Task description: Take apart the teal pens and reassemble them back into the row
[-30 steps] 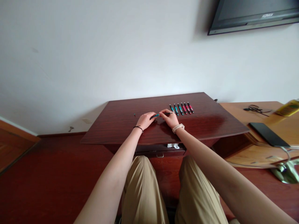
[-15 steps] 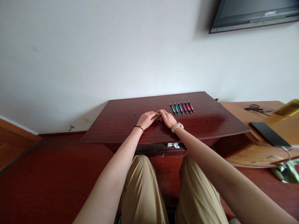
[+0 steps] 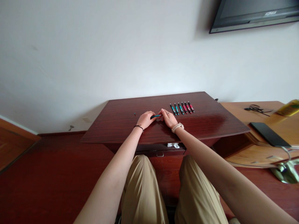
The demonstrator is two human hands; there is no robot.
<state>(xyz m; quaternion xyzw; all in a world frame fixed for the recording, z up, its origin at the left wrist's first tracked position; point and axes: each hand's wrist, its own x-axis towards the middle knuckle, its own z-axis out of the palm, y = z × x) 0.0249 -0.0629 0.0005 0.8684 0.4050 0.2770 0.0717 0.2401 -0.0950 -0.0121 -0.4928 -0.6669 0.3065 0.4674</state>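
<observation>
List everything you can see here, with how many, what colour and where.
Pen in hand: one, teal and black, held between both hands at mid-table.
Row of pens: six, three teal then three red, side by side on the table, right of the hands.
Small dark bit: one, on the table left of the hands; too small to tell.
Table: one, dark red-brown wood, against the wall.
Drawer: one, under the tabletop, slightly open, something white inside.
Side desk: one, light wood, far right.
Phone: one, black, flat on the side desk.
Cable: one, black, at the back of the side desk.
Bottle: one, yellowish, right edge.
Screen: one, dark, on the wall, top right.
Left hand: black wrist band, fingers on the pen.
Right hand: pale watch, fingers on the pen.
</observation>
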